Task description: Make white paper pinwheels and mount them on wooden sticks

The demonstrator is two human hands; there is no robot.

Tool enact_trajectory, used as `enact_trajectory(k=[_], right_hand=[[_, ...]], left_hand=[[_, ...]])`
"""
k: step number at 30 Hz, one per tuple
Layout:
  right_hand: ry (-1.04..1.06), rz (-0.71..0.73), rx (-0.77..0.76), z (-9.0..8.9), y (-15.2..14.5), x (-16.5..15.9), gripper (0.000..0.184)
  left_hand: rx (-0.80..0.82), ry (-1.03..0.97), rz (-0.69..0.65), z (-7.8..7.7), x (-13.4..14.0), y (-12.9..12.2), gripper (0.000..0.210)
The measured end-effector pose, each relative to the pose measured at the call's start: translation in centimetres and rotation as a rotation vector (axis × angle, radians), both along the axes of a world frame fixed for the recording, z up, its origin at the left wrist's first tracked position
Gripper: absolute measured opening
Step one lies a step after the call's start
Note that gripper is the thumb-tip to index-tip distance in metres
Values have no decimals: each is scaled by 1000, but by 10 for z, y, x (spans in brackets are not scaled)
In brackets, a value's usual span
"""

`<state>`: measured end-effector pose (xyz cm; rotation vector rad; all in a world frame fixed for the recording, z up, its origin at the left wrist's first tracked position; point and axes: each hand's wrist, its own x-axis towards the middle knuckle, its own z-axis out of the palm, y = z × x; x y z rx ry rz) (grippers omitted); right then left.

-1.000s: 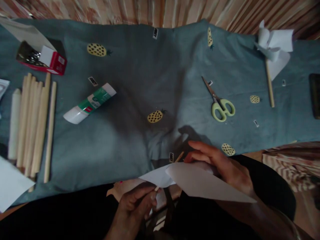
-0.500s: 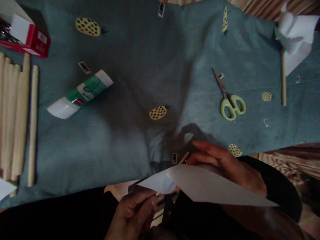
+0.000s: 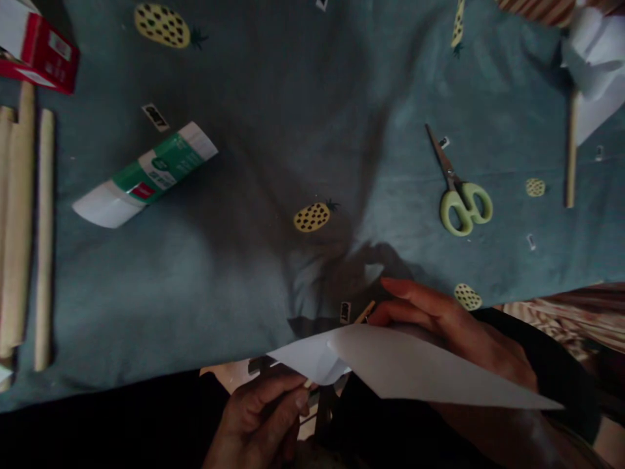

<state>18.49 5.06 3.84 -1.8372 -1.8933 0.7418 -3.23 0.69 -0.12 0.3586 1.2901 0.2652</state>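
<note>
My left hand [image 3: 261, 417] is closed in a pinch at the lower end of a thin wooden stick [image 3: 364, 314], whose upper tip pokes out beyond the paper. A folded white sheet of paper [image 3: 420, 365] with pointed corners covers the stick's middle. My right hand [image 3: 469, 339] curls behind the paper, its fingertips beside the stick's upper tip and its thumb hidden. Both hands are at the table's near edge, over my lap. Scissors [image 3: 459, 189] with green handles lie beyond my right hand.
A glue tube [image 3: 156, 172] with a green label lies on the grey-green tablecloth [image 3: 254, 273]. At left are several wooden sticks [image 3: 45, 241] and a red box [image 3: 51, 55]. A white paper shape on a stick [image 3: 596, 71] lies at far right.
The view has shifted slightly, so the things at left sit farther left and those at right farther right. Both hands keep nearly the same hold on the paper and stick.
</note>
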Motion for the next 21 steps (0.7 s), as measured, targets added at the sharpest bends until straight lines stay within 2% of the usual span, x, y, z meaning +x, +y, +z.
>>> enact_trajectory(k=[6, 16, 21], right_hand=[[21, -10, -12, 0, 0, 2, 45], [48, 0, 3, -5, 0, 1, 43], [39, 22, -32, -5, -1, 4, 50]], left_hand=[[-2, -85, -39, -10, -7, -4, 40], [20, -77, -51, -8, -8, -4, 37], [37, -59, -60, -11, -10, -7, 35]])
